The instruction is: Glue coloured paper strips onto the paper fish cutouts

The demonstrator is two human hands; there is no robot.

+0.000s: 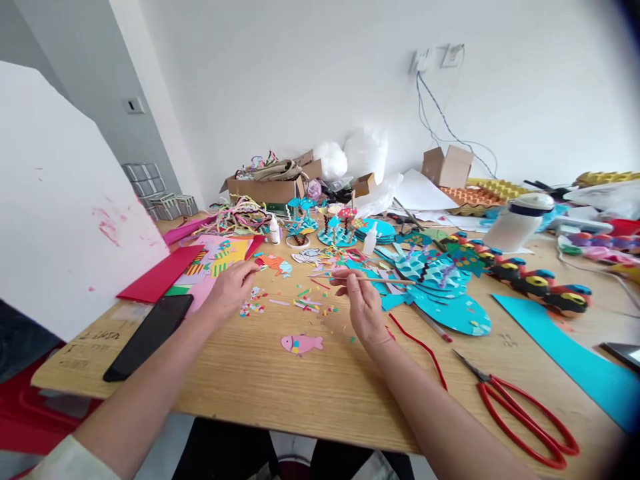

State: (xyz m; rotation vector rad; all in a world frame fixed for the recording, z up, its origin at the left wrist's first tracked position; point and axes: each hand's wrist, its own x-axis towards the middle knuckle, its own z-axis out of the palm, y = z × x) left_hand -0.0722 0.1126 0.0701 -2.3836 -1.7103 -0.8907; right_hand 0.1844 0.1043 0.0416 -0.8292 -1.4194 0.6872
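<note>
My right hand [364, 303] grips a thin wooden stick [393, 281] between thumb and fingers, above the table. My left hand [233, 285] is closed, its fingertips together beside an orange paper fish [273, 262]; whatever it pinches is too small or hidden to make out. In front of me lies a pink paper fish [301, 344] with small coloured dots on it. Between my hands are small coloured paper scraps [305, 305], and a pile of confetti pieces [253, 303] sits just right of my left wrist.
Red-handled scissors [525, 413] and a red pipe cleaner [420, 343] lie near my right forearm. A black phone [149, 337] is by my left arm. Farther back stand glue bottles [371, 240], stacked blue paper discs [453, 313], a jug [517, 223] and a cardboard box [270, 192].
</note>
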